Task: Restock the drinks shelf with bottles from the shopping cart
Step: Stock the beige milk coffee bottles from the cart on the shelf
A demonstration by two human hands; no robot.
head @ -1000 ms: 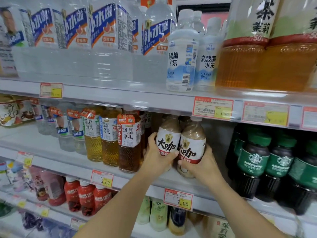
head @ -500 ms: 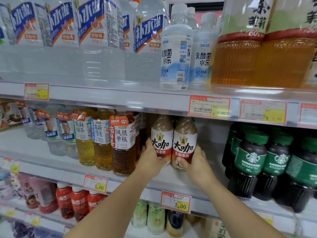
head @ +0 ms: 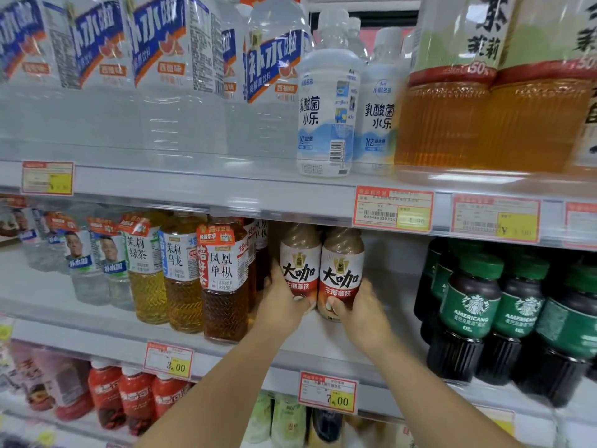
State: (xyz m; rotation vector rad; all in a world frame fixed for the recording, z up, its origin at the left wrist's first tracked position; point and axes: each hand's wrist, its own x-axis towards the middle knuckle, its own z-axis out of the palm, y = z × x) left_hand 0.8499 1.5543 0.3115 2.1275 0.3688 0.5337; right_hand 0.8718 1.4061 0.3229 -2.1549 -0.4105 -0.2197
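Latte bottles point(head: 298, 270), a pair with red-and-white labels, stood in a gap on the middle shelf point(head: 323, 337), and I looked along the rack from the left.

On the top shelf point(head: 193, 189), big clear water bottles point(head: 181, 92) with blue labels filled the left half. Next came two white yoghurt-drink bottles point(head: 326, 108), then large amber tea bottles point(head: 449, 121) at the right.

Below, on the white middle board, small clear bottles point(head: 84, 270) stood at the far left. Beside them were yellow tea bottles point(head: 148, 276) and a darker brown tea bottle point(head: 223, 286). Just past that was the left hand point(head: 281, 305), fingers curled round the lower part of the left latte bottle point(head: 298, 250). That bottle was upright, its label touching the right latte bottle point(head: 341, 273). The right hand point(head: 361, 310) wrapped the base of that one, thumb across the front. The hands hid whether either base rested on the board.

A bare stretch of shelf lay to the right, then dark coffee bottles point(head: 468, 312) with green caps and labels.

Red-and-yellow price tags were clipped along the shelf edges, one marked 7.00 point(head: 328, 392) just under the forearms. On the shelf beneath, red bottles point(head: 135, 399) sat at the left and pale green bottles point(head: 287, 418) nearer the middle.
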